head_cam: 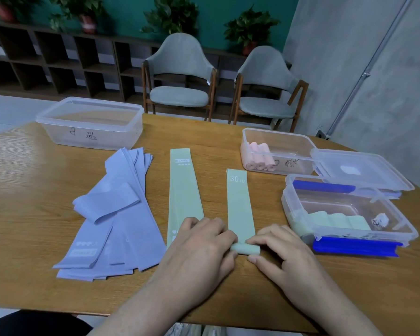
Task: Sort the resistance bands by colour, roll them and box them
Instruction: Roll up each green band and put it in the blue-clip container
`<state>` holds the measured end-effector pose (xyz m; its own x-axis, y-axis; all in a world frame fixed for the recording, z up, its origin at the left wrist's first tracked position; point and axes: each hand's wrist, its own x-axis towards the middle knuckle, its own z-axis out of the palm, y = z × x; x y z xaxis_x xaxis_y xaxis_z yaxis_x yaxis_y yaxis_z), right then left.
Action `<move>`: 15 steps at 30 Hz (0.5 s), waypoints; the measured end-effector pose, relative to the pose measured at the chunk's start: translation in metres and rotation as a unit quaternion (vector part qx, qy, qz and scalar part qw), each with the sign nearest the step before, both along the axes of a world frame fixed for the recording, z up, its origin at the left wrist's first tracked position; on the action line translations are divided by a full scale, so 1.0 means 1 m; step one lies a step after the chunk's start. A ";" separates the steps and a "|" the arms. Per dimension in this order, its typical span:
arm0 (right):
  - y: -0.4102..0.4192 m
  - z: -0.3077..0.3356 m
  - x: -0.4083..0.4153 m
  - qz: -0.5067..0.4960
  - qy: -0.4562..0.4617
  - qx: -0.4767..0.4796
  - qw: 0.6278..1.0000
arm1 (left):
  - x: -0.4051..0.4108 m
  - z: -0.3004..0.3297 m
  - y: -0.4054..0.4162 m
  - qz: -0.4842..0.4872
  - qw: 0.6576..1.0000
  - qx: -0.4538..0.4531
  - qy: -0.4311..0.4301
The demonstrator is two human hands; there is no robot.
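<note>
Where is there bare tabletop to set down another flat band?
Bare wood lies left of the purple bands, and in the strip between the empty box and the pink-roll box. The right side is crowded with the green-roll box and a lid.

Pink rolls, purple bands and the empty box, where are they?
pink rolls (pixel 260 157), head view, middle of the bundle in its box
purple bands (pixel 121 214), head view, centre of the flat pile
empty box (pixel 92 135), head view, front wall
</note>
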<state>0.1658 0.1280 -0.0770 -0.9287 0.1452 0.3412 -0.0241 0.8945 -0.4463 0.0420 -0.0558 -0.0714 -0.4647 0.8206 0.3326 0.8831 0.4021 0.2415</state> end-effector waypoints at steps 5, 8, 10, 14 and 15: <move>-0.001 0.000 0.001 -0.005 -0.006 0.009 1.000 | 0.001 0.002 -0.001 -0.003 1.000 -0.005 -0.001; -0.002 0.001 0.001 -0.005 -0.009 0.005 1.000 | 0.001 0.001 -0.001 -0.002 1.000 -0.005 0.001; -0.002 0.001 0.001 -0.007 -0.010 0.007 1.000 | 0.001 0.001 -0.001 -0.002 1.000 0.001 0.003; -0.002 0.002 0.001 -0.005 -0.015 0.007 1.000 | 0.001 -0.001 -0.001 0.001 1.000 0.006 0.008; -0.002 0.002 0.001 -0.003 -0.014 0.004 1.000 | 0.001 -0.001 -0.001 0.001 1.000 0.006 0.007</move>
<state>0.1670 0.1261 -0.0752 -0.9367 0.1487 0.3168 -0.0063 0.8979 -0.4401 0.0432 -0.0570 -0.0725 -0.4617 0.8153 0.3494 0.8856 0.4015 0.2335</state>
